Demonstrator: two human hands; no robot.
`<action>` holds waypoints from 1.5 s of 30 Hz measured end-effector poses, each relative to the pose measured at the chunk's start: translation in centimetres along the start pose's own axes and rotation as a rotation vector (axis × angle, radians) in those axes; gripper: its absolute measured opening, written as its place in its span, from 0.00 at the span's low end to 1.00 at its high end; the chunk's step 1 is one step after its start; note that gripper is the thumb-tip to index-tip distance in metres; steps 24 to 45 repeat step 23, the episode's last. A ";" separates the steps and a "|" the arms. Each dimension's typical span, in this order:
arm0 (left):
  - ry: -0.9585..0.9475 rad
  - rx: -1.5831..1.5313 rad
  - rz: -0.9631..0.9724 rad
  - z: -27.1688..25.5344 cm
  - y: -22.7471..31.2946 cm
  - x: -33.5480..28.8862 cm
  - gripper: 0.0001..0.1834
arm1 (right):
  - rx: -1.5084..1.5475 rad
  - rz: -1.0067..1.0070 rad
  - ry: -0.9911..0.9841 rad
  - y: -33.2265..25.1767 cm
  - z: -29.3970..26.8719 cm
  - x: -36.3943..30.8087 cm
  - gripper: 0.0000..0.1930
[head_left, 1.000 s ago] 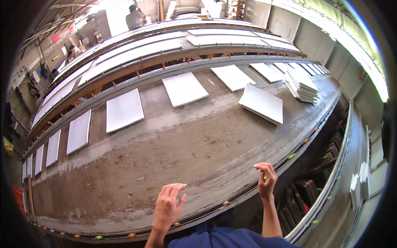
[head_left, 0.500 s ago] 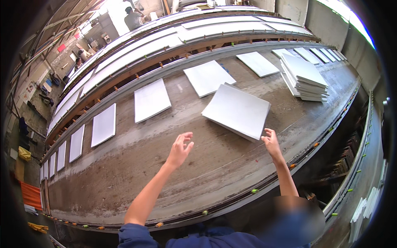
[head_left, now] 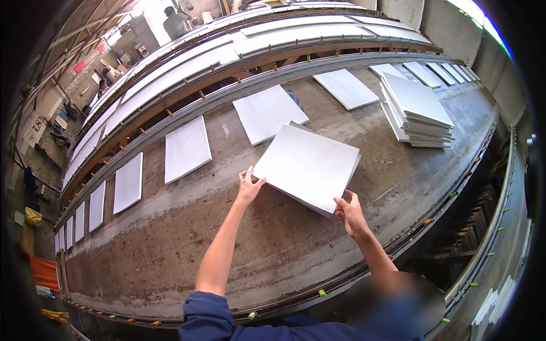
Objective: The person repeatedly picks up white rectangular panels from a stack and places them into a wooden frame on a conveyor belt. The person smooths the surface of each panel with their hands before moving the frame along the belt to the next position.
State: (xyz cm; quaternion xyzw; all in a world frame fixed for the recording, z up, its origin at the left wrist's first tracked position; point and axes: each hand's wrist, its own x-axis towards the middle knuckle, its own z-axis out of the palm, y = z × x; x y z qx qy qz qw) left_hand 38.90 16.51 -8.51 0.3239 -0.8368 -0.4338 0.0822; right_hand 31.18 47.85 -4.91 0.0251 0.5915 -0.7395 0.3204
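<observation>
A small pile of flat white panels lies at the middle of the long table (head_left: 170, 256), with its top panel (head_left: 310, 162) turned at an angle over those beneath. My left hand (head_left: 248, 187) pinches the left corner of that top panel between thumb and fingers. At its near right corner, the thumb and fingers of my right hand (head_left: 349, 213) close on the edge. The panel's near edge looks slightly raised from the pile. Just behind, a single white panel (head_left: 268, 113) lies flat, partly covered by the pile.
A taller, uneven stack of white panels (head_left: 418, 105) stands to the right. More single panels, such as one white panel (head_left: 187, 149), lie spaced along the far side. Green and orange pegs (head_left: 322, 293) line the table's near rail. A person (head_left: 175, 23) is in the far background.
Both hands, apart from the pile half a second ago, have closed on corners of its top panel. The view has shifted slightly, and the top panel has turned a little.
</observation>
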 end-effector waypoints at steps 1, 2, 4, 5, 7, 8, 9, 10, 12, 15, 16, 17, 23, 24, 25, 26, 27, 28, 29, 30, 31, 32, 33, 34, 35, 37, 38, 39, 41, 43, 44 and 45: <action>-0.009 -0.001 -0.002 -0.1 0.1 0.0 0.44 | 0.001 -0.025 -0.024 -0.6 1.0 0.0 0.32; -0.018 -0.002 -0.005 -0.1 0.2 -0.1 0.44 | 0.001 -0.051 -0.049 -0.9 1.7 0.1 0.32; -0.039 -0.036 -0.038 -0.2 0.7 -0.6 0.43 | 0.025 -0.114 -0.050 -0.9 2.5 0.6 0.31; -0.051 -0.069 -0.068 -0.4 1.1 -1.1 0.43 | 0.037 -0.147 -0.048 -1.0 2.8 0.8 0.31; -0.032 -0.104 -0.105 -0.9 1.3 -1.8 0.39 | 0.068 -0.122 -0.073 -1.8 3.0 0.3 0.31; -0.018 -0.319 -0.109 -1.2 1.0 -2.5 0.38 | 0.081 -0.107 -0.092 -2.3 3.4 -0.2 0.30; -0.002 -0.534 -0.109 -1.6 0.7 -3.3 0.37 | 0.088 -0.096 -0.121 -2.7 3.9 -0.9 0.31; 0.005 -0.751 -0.104 -1.9 1.1 -4.3 0.36 | 0.097 -0.111 -0.144 -2.7 4.0 -1.4 0.32; 0.064 -0.929 -0.113 -3.5 3.9 -6.9 0.35 | 0.111 -0.136 -0.186 -2.6 4.1 -2.2 0.32; 0.198 -1.081 -0.084 -6.9 4.8 -11.0 0.33 | 0.122 -0.135 -0.284 -3.9 6.7 -4.5 0.30; 0.219 -1.081 -0.055 -8.4 4.9 -12.3 0.33 | 0.118 -0.159 -0.337 -4.5 7.8 -5.2 0.29; 0.250 -1.081 -0.028 -10.0 4.5 -13.6 0.32 | 0.102 -0.172 -0.379 -4.6 9.1 -5.9 0.29; 0.405 -1.125 0.153 -23.0 -1.2 -23.7 0.35 | -0.021 -0.025 -0.707 -4.3 19.0 -11.1 0.35; 0.405 -1.125 0.153 -23.0 -1.2 -23.7 0.35 | -0.021 -0.025 -0.707 -4.3 19.0 -11.1 0.35; 0.405 -1.125 0.153 -23.0 -1.2 -23.7 0.35 | -0.021 -0.025 -0.707 -4.3 19.0 -11.1 0.35; 0.405 -1.125 0.153 -23.0 -1.2 -23.7 0.35 | -0.021 -0.025 -0.707 -4.3 19.0 -11.1 0.35; 0.405 -1.125 0.153 -23.0 -1.2 -23.7 0.35 | -0.021 -0.025 -0.707 -4.3 19.0 -11.1 0.35; 0.405 -1.125 0.153 -23.0 -1.2 -23.7 0.35 | -0.021 -0.025 -0.707 -4.3 19.0 -11.1 0.35; 0.405 -1.125 0.153 -23.0 -1.2 -23.7 0.35 | -0.021 -0.025 -0.707 -4.3 19.0 -11.1 0.35; 0.405 -1.125 0.153 -23.0 -1.2 -23.7 0.35 | -0.021 -0.025 -0.707 -4.3 19.0 -11.1 0.35; 0.405 -1.125 0.153 -23.0 -1.2 -23.7 0.35 | -0.021 -0.025 -0.707 -4.3 19.0 -11.1 0.35; 0.405 -1.125 0.153 -23.0 -1.2 -23.7 0.35 | -0.021 -0.025 -0.707 -4.3 19.0 -11.1 0.35; 0.405 -1.125 0.153 -23.0 -1.2 -23.7 0.35 | -0.021 -0.025 -0.707 -4.3 19.0 -11.1 0.35; 0.405 -1.125 0.153 -23.0 -1.2 -23.7 0.35 | -0.021 -0.025 -0.707 -4.3 19.0 -11.1 0.35; 0.405 -1.125 0.153 -23.0 -1.2 -23.7 0.35 | -0.021 -0.025 -0.707 -4.3 19.0 -11.1 0.35; 0.405 -1.125 0.153 -23.0 -1.2 -23.7 0.35 | -0.021 -0.025 -0.707 -4.3 19.0 -11.1 0.35; 0.405 -1.125 0.153 -23.0 -1.2 -23.7 0.35 | -0.021 -0.025 -0.707 -4.3 19.0 -11.1 0.35; 0.405 -1.125 0.153 -23.0 -1.2 -23.7 0.35 | -0.021 -0.025 -0.707 -4.3 19.0 -11.1 0.35; 0.405 -1.125 0.153 -23.0 -1.2 -23.7 0.35 | -0.021 -0.025 -0.707 -4.3 19.0 -11.1 0.35; 0.405 -1.125 0.153 -23.0 -1.2 -23.7 0.35 | -0.021 -0.025 -0.707 -4.3 19.0 -11.1 0.35; 0.405 -1.125 0.153 -23.0 -1.2 -23.7 0.35 | -0.021 -0.025 -0.707 -4.3 19.0 -11.1 0.35; 0.405 -1.125 0.153 -23.0 -1.2 -23.7 0.35 | -0.021 -0.025 -0.707 -4.3 19.0 -11.1 0.35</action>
